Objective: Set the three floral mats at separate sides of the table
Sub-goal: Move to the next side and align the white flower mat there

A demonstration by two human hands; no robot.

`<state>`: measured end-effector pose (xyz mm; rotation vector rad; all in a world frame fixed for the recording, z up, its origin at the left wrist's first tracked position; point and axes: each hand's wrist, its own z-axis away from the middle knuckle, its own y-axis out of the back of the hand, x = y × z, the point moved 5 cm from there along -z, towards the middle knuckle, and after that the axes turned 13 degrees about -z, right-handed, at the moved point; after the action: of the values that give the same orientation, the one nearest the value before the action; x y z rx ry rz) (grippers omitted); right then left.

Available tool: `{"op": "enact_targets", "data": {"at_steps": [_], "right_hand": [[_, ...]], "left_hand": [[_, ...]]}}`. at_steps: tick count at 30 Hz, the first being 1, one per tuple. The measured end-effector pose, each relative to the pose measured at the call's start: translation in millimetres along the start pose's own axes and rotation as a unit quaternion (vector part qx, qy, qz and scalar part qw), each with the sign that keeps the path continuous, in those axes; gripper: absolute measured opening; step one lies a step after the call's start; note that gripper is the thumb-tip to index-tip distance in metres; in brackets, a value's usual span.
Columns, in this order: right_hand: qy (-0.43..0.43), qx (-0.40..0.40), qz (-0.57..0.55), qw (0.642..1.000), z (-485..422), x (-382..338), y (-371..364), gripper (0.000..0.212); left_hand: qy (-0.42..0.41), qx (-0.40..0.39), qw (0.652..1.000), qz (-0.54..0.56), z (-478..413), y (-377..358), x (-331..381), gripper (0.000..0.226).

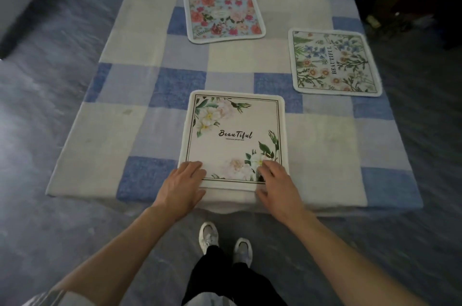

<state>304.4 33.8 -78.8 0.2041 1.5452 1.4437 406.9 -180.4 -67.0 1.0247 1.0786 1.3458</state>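
Fingers of the left hand [183, 185] and right hand [277, 185] lie close together, pressing the white mat's [236, 136] near corners. The rose mat [223, 14] lies far beyond them, the blue mat [333, 62] beyond-right. This seems the last placing; next, square it to the bench [105, 131] edge and let go.

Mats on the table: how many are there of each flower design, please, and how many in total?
White mat with pale blooms: 1
Mat with red and pink roses: 1
Mat with blue and orange wildflowers: 1
Total: 3
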Motion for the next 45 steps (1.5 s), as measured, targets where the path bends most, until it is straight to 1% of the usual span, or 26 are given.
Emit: {"op": "enact_targets", "data": {"at_steps": [2, 4, 7, 9, 11, 13, 15, 17, 22, 24, 28, 35, 39, 43, 45], "right_hand": [[0.008, -0.023, 0.015, 1.0, 3.1, 2.7, -1.7, 0.061], [0.015, -0.03, 0.023, 0.999, 2.0, 5.0, -0.5, 0.062], [0.012, -0.048, 0.043, 0.998, -0.9, 6.8, -1.3, 0.057], [0.029, -0.057, 0.074, 0.995, 0.0, 2.7, -1.8, 0.05], [0.054, -0.044, 0.111, 0.991, 3.5, -3.2, 0.3, 0.047], [0.068, -0.007, 0.114, 0.991, 9.7, -6.8, 3.8, 0.053], [0.066, 0.02, 0.094, 0.993, 15.8, -4.2, 3.1, 0.062], [0.059, 0.048, 0.08, 0.994, 20.6, 0.8, 1.3, 0.062], [0.068, 0.122, 0.033, 0.99, 25.6, 11.6, 2.4, 0.033], [0.071, 0.128, 0.022, 0.989, 28.7, 17.3, 1.9, 0.032], [0.068, 0.119, 0.021, 0.99, 28.4, 28.4, -1.5, 0.036], [0.048, 0.136, 0.028, 0.989, 31.4, 40.7, 5.3, 0.04], [0.044, 0.143, 0.041, 0.988, 34.9, 42.7, 10.4, 0.038], [0.047, 0.14, 0.041, 0.988, 40.9, 33.6, 3.3, 0.037], [0.045, 0.141, 0.032, 0.988, 43.6, 29.7, -1.3, 0.038]], "left_hand": [[-0.015, 0.012, 1.0, -0.017, 1.2, 3.0, -0.9, 0.038], [-0.037, 0.018, 0.998, -0.037, -1.6, 7.0, -3.1, 0.032], [-0.095, 0.034, 0.991, -0.093, -6.2, 14.7, -1.6, 0.02], [-0.13, 0.053, 0.983, -0.12, -5.4, 18.4, 1.6, 0.014], [-0.149, 0.079, 0.979, -0.115, -4.1, 19.5, 3.6, 0.014], [-0.161, 0.101, 0.976, -0.103, -2.5, 16.1, 4.5, 0.019], [-0.16, 0.115, 0.977, -0.086, 0.2, 12.1, 5.1, 0.026], [-0.157, 0.129, 0.977, -0.064, 2.5, 8.0, 4.8, 0.03], [-0.134, 0.155, 0.979, -0.004, 5.7, 3.2, -1.2, 0.027], [-0.113, 0.156, 0.981, 0.011, 9.5, 1.8, -2.5, 0.03], [-0.087, 0.156, 0.984, 0.014, 9.4, 4.4, 0.0, 0.033], [-0.09, 0.164, 0.982, 0.014, 9.6, 9.8, 13.4, 0.027], [-0.094, 0.161, 0.982, 0.018, 12.3, 8.8, 21.1, 0.031], [-0.092, 0.14, 0.986, 0.016, 14.9, 7.5, 11.4, 0.039], [-0.088, 0.138, 0.986, 0.016, 15.9, 6.9, 5.9, 0.039]]}}
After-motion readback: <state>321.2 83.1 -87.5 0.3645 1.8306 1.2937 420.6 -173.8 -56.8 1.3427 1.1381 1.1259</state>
